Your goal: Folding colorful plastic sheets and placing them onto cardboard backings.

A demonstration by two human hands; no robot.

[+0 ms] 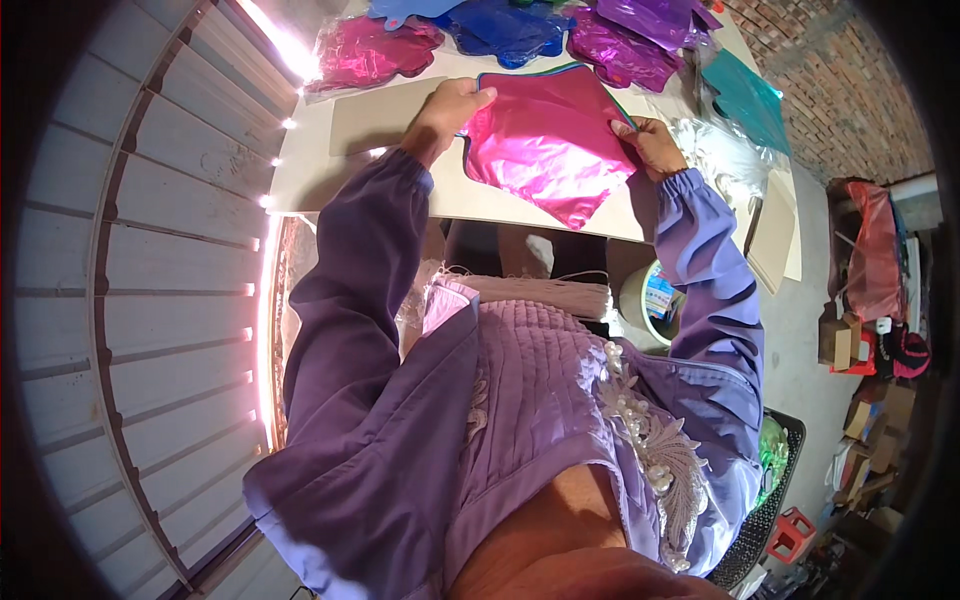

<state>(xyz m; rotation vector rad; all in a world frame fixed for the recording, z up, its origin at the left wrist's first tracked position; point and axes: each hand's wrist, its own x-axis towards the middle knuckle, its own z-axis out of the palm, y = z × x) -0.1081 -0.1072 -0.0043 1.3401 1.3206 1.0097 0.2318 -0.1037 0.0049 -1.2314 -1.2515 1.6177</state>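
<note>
A shiny pink foil balloon [545,135], flat and star-like in outline, is stretched between my hands over the front part of the table. Blue and green show along its far and right edges, so other layers may lie under it. My left hand [452,110] is closed on its left edge, thumb on top. At the right edge, my right hand [656,146] pinches it between thumb and fingers. One point of the foil hangs toward me at the table's front edge.
On the pale table [310,180], magenta packs [375,52], blue packs [510,30] and purple packs [625,50] lie along the back. Teal foil [745,95] and clear plastic [715,150] sit at the right. A bin [650,300] stands below; a ribbed metal wall [170,270] rises left.
</note>
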